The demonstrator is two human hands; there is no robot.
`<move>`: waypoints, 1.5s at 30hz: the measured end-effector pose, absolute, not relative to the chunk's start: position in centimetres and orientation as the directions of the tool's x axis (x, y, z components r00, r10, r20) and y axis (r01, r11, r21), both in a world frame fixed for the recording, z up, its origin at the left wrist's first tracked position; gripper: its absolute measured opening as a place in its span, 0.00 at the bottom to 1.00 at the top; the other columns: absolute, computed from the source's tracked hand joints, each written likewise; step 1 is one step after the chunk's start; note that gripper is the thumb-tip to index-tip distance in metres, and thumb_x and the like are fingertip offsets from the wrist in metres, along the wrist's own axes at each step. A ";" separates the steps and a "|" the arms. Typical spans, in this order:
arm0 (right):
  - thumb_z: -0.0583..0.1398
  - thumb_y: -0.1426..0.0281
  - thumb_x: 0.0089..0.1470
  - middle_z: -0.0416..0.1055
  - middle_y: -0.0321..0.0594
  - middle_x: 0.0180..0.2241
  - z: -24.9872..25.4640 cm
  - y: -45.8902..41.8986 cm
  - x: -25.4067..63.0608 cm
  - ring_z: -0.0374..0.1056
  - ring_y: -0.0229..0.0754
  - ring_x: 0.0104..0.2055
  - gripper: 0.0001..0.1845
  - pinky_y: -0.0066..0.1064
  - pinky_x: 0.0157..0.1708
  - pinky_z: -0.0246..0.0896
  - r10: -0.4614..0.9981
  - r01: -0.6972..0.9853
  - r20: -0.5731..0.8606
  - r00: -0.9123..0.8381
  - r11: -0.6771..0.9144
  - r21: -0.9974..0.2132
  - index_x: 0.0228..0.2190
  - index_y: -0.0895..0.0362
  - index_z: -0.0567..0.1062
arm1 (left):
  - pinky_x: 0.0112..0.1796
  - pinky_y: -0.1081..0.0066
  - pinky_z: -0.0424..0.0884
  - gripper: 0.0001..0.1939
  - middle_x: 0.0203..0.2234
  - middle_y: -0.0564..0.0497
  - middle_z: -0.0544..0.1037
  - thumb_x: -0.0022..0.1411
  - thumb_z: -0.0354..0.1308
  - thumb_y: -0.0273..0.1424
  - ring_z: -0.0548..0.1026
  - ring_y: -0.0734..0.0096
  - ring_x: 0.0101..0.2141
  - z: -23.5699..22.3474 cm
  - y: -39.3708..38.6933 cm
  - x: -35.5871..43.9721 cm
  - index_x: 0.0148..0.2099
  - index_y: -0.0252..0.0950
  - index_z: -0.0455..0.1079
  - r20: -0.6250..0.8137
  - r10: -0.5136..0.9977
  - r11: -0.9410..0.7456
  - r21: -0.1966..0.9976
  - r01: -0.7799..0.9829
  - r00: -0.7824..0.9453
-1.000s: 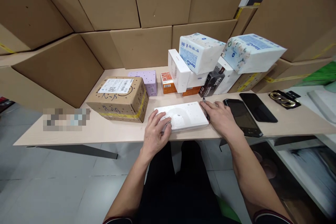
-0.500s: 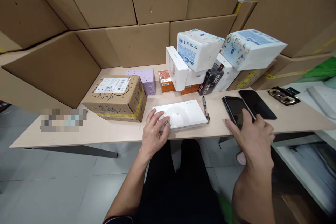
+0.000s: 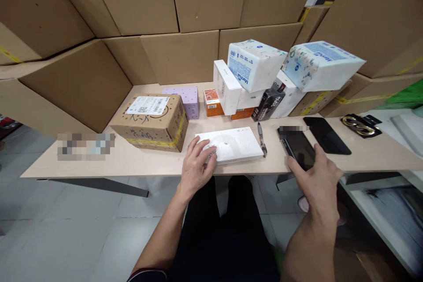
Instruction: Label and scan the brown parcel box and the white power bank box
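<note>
Right hand (image 3: 315,185), at 1 o'clock, is gripping the black handheld device (image 3: 300,147), thumb and fingers clamping opposite edges, apparently to leave the screen uncovered. Left hand (image 3: 195,167), near 12, is resting on the flat white box (image 3: 243,142), fingers slightly apart, not clamping; likely steadying it. Pen (image 3: 260,136) is lying just beside the box's 3 o'clock end, probably for easy reach. Taped carton (image 3: 148,119) is sitting at 11. Farther, at 12 and 1, white packs (image 3: 256,66) are topping smaller boxes (image 3: 228,88), presumably saving space.
</note>
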State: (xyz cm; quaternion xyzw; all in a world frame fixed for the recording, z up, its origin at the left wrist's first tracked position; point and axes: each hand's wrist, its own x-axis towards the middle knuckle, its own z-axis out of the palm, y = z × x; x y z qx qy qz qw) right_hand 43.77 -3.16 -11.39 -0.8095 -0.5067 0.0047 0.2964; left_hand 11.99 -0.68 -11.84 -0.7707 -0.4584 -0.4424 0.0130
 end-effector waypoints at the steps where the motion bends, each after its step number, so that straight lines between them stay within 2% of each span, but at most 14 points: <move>1: 0.60 0.51 0.55 0.68 0.68 0.54 -11.6 -3.6 43.5 0.62 0.70 0.59 0.46 0.61 0.57 0.55 0.811 0.810 0.327 0.486 -0.277 -0.516 0.66 0.65 0.60 | 0.60 0.47 0.69 0.11 0.51 0.45 0.77 0.67 0.57 0.28 0.68 0.54 0.61 -11.9 -0.7 12.0 0.50 0.39 0.75 0.693 0.695 -0.580 0.383 0.719 0.190; 5: 0.63 0.53 0.53 0.67 0.59 0.60 -11.5 -5.6 40.6 0.63 0.65 0.62 0.44 0.60 0.59 0.57 0.714 0.794 0.498 0.492 -0.133 -0.594 0.65 0.59 0.61 | 0.61 0.47 0.69 0.12 0.51 0.45 0.77 0.67 0.57 0.28 0.69 0.55 0.60 -11.9 -0.6 12.1 0.51 0.40 0.75 0.692 0.695 -0.575 0.374 0.728 0.194; 8: 0.64 0.57 0.54 0.68 0.55 0.58 -11.4 -6.8 36.8 0.66 0.59 0.60 0.41 0.55 0.58 0.63 0.696 0.782 0.581 0.422 0.045 -0.622 0.64 0.56 0.62 | 0.61 0.47 0.69 0.12 0.51 0.45 0.78 0.67 0.57 0.27 0.69 0.55 0.61 -12.1 -0.6 12.1 0.51 0.40 0.74 0.714 0.672 -0.590 0.354 0.726 0.197; 11: 0.64 0.61 0.56 0.65 0.54 0.58 -12.1 -7.2 32.9 0.65 0.57 0.60 0.38 0.55 0.58 0.64 0.717 0.783 0.644 0.268 0.227 -0.579 0.64 0.53 0.61 | 0.61 0.47 0.69 0.14 0.49 0.46 0.80 0.67 0.56 0.25 0.71 0.55 0.61 -12.4 -0.7 12.2 0.53 0.40 0.73 0.746 0.628 -0.627 0.318 0.711 0.219; 14: 0.65 0.64 0.56 0.60 0.56 0.60 -13.0 -6.9 30.1 0.62 0.59 0.62 0.39 0.57 0.57 0.65 0.690 0.808 0.704 0.169 0.312 -0.499 0.65 0.51 0.58 | 0.60 0.50 0.71 0.17 0.48 0.46 0.81 0.67 0.55 0.23 0.74 0.58 0.58 -12.7 -0.9 12.2 0.57 0.40 0.71 0.763 0.591 -0.668 0.282 0.689 0.261; 18: 0.65 0.66 0.56 0.59 0.57 0.59 -13.7 -6.3 28.2 0.61 0.61 0.60 0.39 0.58 0.55 0.65 0.666 0.842 0.730 0.155 0.297 -0.450 0.65 0.52 0.58 | 0.59 0.52 0.71 0.20 0.48 0.44 0.81 0.68 0.54 0.24 0.76 0.60 0.55 -12.6 -0.9 12.1 0.61 0.38 0.67 0.747 0.609 -0.663 0.294 0.689 0.268; 25: 0.63 0.66 0.58 0.57 0.58 0.60 -13.9 -6.1 27.6 0.60 0.61 0.60 0.40 0.59 0.54 0.65 0.689 0.856 0.706 0.164 0.256 -0.449 0.67 0.50 0.54 | 0.58 0.53 0.70 0.30 0.53 0.41 0.77 0.68 0.47 0.22 0.71 0.57 0.56 -12.0 -1.1 13.1 0.71 0.37 0.53 0.677 0.696 -0.592 0.353 0.724 0.239; 29: 0.63 0.66 0.57 0.57 0.59 0.59 -13.8 -6.1 27.6 0.59 0.62 0.60 0.42 0.59 0.54 0.65 0.702 0.859 0.695 0.155 0.252 -0.445 0.68 0.51 0.53 | 0.57 0.53 0.69 0.34 0.55 0.39 0.74 0.67 0.46 0.21 0.69 0.55 0.55 -11.4 -1.1 13.8 0.73 0.33 0.46 0.635 0.733 -0.553 0.349 0.757 0.242; 33: 0.63 0.66 0.57 0.56 0.58 0.59 -13.8 -6.1 27.7 0.59 0.62 0.60 0.43 0.60 0.54 0.65 0.714 0.859 0.684 0.149 0.248 -0.447 0.68 0.50 0.52 | 0.53 0.54 0.69 0.38 0.51 0.39 0.76 0.65 0.46 0.21 0.70 0.53 0.52 -10.8 -1.1 14.3 0.74 0.32 0.41 0.596 0.772 -0.492 0.337 0.803 0.223; 37: 0.63 0.65 0.57 0.56 0.59 0.60 -13.9 -6.1 27.7 0.59 0.62 0.60 0.43 0.60 0.53 0.66 0.713 0.860 0.684 0.154 0.244 -0.448 0.68 0.51 0.52 | 0.51 0.55 0.68 0.38 0.49 0.40 0.76 0.65 0.46 0.21 0.71 0.54 0.51 -10.7 -1.1 14.5 0.75 0.34 0.41 0.607 0.765 -0.484 0.322 0.814 0.215; 45: 0.63 0.64 0.58 0.56 0.58 0.60 -13.9 -6.2 27.6 0.59 0.62 0.60 0.43 0.59 0.54 0.66 0.715 0.862 0.680 0.162 0.233 -0.450 0.69 0.50 0.51 | 0.56 0.54 0.66 0.34 0.50 0.42 0.77 0.67 0.46 0.22 0.72 0.57 0.52 -12.1 -1.0 14.1 0.73 0.37 0.48 0.707 0.671 -0.560 0.284 0.779 0.225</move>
